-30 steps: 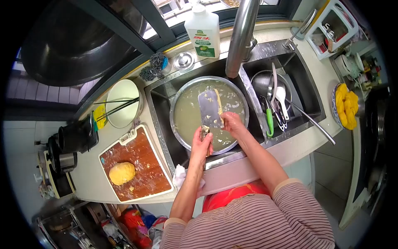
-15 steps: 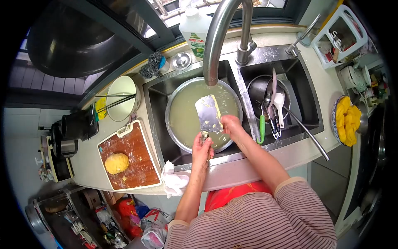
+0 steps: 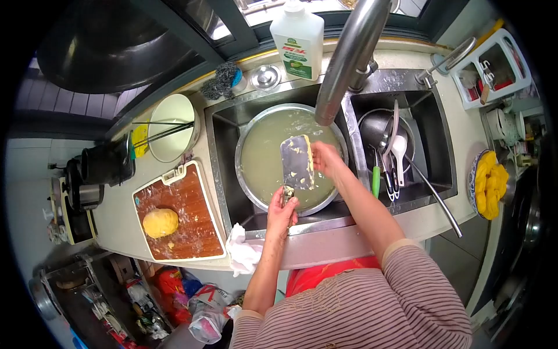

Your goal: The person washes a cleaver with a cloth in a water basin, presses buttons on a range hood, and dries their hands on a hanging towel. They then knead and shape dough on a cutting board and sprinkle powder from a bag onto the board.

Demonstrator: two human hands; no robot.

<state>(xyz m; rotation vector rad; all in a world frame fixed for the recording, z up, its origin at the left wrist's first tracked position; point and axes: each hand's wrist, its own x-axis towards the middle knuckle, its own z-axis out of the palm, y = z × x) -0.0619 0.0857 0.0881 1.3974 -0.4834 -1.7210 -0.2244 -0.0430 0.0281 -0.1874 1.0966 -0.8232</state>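
Note:
My left hand point(image 3: 282, 214) is wrapped round the handle of a cleaver point(image 3: 293, 160) and holds it over a metal basin point(image 3: 244, 195). Bits of yellow dough stick to the blade, mostly along its right edge. At that edge, near the upper corner, my right hand point(image 3: 327, 160) touches the blade with bent fingers; their tips are partly hidden. Cloudy water point(image 3: 261, 139) fills the basin, which stands in the left sink bowl under the faucet point(image 3: 349, 64).
Left of the sink, a ball of yellow dough point(image 3: 160, 223) lies on a cutting board point(image 3: 192, 200). A white cloth point(image 3: 244, 251) hangs at the counter edge. Utensils and a pan point(image 3: 372, 123) fill the right sink bowl. A plate of yellow pieces point(image 3: 490, 183) stands far right.
My right hand has slid up along the blade's right edge, from the lower corner toward the upper one. The cleaver has turned more upright. The camera view has shifted slightly.

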